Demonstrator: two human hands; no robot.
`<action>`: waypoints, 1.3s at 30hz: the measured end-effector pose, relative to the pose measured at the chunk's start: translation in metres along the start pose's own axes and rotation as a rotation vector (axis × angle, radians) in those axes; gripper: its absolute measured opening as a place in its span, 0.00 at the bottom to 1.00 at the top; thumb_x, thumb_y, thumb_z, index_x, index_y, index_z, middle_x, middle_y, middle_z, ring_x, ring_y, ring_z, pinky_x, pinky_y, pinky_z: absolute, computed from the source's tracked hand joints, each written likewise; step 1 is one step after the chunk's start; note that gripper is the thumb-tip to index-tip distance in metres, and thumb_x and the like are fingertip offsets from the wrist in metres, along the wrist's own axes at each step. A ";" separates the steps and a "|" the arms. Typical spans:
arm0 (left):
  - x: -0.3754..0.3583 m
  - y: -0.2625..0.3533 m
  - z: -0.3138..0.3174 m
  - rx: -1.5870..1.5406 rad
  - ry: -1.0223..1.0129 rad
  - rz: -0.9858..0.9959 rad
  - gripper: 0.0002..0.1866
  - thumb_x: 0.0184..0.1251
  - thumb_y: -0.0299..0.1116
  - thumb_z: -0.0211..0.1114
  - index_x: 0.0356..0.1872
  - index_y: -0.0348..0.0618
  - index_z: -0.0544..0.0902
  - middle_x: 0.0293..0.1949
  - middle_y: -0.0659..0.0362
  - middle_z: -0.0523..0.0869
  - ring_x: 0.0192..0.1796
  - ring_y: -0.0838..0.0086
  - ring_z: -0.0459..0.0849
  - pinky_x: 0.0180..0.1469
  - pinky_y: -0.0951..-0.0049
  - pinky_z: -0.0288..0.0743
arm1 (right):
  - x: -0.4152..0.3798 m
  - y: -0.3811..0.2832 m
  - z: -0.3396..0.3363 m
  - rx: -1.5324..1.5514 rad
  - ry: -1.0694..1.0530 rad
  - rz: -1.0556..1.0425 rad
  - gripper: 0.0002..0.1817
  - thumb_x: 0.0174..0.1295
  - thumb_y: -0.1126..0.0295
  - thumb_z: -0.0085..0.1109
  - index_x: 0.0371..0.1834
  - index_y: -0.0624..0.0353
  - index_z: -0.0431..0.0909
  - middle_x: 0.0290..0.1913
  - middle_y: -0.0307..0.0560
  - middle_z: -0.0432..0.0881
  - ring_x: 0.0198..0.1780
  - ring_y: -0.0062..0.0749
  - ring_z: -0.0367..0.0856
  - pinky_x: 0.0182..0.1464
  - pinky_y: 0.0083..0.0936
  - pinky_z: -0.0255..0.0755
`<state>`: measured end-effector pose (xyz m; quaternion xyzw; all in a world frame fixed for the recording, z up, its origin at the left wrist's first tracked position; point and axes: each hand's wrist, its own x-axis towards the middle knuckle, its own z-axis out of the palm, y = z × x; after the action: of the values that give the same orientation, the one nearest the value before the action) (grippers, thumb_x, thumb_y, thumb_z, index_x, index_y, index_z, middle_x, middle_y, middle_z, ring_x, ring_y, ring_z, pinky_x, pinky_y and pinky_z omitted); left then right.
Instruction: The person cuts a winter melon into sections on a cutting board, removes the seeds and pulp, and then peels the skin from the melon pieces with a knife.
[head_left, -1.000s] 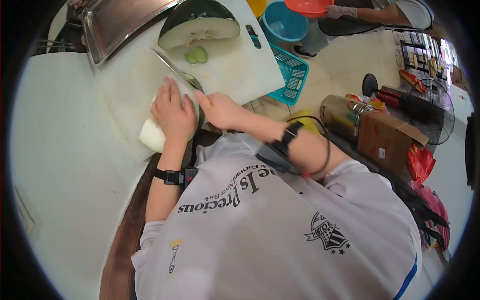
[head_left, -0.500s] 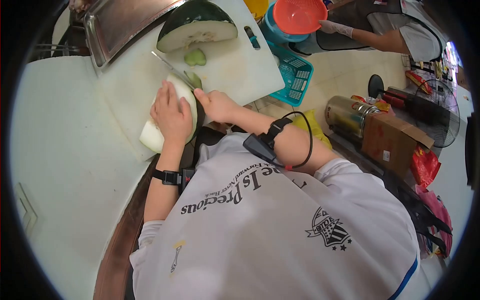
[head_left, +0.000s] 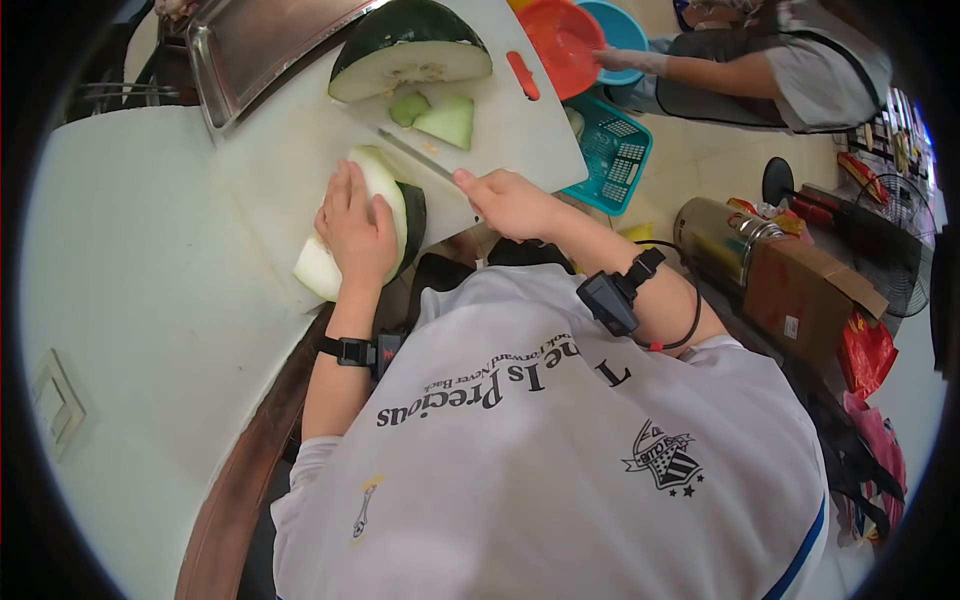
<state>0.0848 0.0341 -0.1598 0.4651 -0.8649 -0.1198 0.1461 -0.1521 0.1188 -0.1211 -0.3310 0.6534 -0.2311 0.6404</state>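
Note:
My left hand [head_left: 357, 225] presses down on a thick piece of winter melon [head_left: 388, 182], thumb apart from the fingers, holding it at the near edge of the white cutting board [head_left: 270, 175]. The piece has pale flesh and a dark green rind. In my right hand [head_left: 512, 203] is a knife [head_left: 420, 156], its blade pointing up and left, clear of the held piece. Beyond the blade lie a small green offcut [head_left: 408, 108] and a pale green slab [head_left: 450, 122]. Behind them rests a large winter melon chunk [head_left: 410, 68], cut face toward me.
A metal tray [head_left: 215, 100] stands at the far left. Right of the board are a teal basket [head_left: 630, 160], a red basin [head_left: 560, 45] and a blue basin [head_left: 625, 35]. A co-worker's gloved hand [head_left: 640, 62] touches the red basin. A cardboard box [head_left: 795, 290] is farther right.
My right hand has drawn the knife away from the held piece, to the right. A pale slab now lies beside the small offcut. The co-worker's red basin has shifted, showing more of the blue one.

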 end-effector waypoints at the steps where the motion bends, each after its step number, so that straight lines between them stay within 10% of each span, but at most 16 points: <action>1: 0.000 0.001 -0.001 0.008 -0.007 -0.002 0.30 0.74 0.35 0.56 0.76 0.39 0.70 0.76 0.50 0.71 0.76 0.60 0.69 0.73 0.57 0.55 | 0.002 -0.003 0.001 -0.077 -0.004 -0.015 0.42 0.78 0.35 0.37 0.22 0.66 0.74 0.17 0.49 0.74 0.18 0.36 0.74 0.24 0.34 0.71; 8: 0.001 0.000 -0.001 -0.018 -0.033 -0.024 0.31 0.71 0.35 0.56 0.75 0.37 0.70 0.76 0.49 0.71 0.75 0.54 0.70 0.74 0.54 0.54 | 0.005 -0.024 -0.004 -0.239 -0.104 0.016 0.48 0.77 0.34 0.36 0.30 0.76 0.83 0.24 0.64 0.83 0.28 0.53 0.86 0.36 0.43 0.81; 39: 0.002 0.001 -0.006 0.002 -0.097 -0.042 0.41 0.63 0.44 0.66 0.77 0.40 0.66 0.79 0.49 0.65 0.76 0.54 0.67 0.74 0.53 0.53 | 0.026 -0.056 -0.034 -0.364 -0.223 0.087 0.46 0.75 0.32 0.37 0.39 0.73 0.87 0.27 0.66 0.85 0.29 0.49 0.89 0.35 0.39 0.82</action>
<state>0.0856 0.0326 -0.1542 0.4772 -0.8610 -0.1443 0.1011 -0.1774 0.0582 -0.0960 -0.4361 0.6231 -0.0436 0.6479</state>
